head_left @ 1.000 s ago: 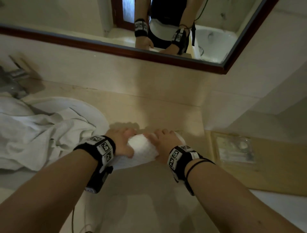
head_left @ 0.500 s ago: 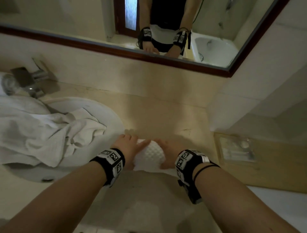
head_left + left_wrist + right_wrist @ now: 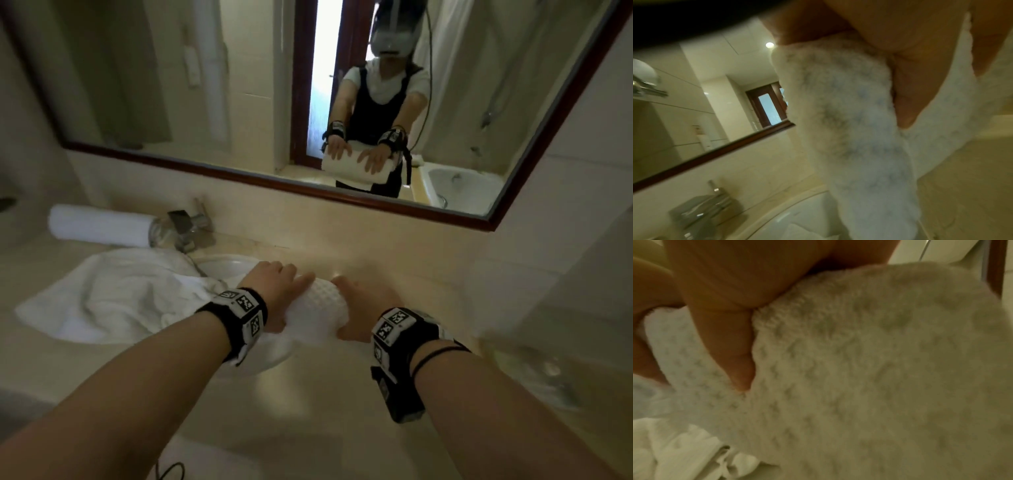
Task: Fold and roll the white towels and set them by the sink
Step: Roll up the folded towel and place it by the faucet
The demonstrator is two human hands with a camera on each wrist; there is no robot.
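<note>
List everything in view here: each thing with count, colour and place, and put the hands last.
rolled towel: one, white waffle weave, held up between both hands over the counter by the sink
finished roll: one, white, lying on the counter at the back left, beside the faucet
loose towel: one, white, crumpled, draped over the sink
sink: one, white, set in the counter, mostly covered
faucet: one, chrome, behind the sink
counter: one, beige
mirror: one, dark brown frame, on the wall above the counter
left hand: one, grips the left end of the rolled towel
right hand: one, grips its right end
</note>
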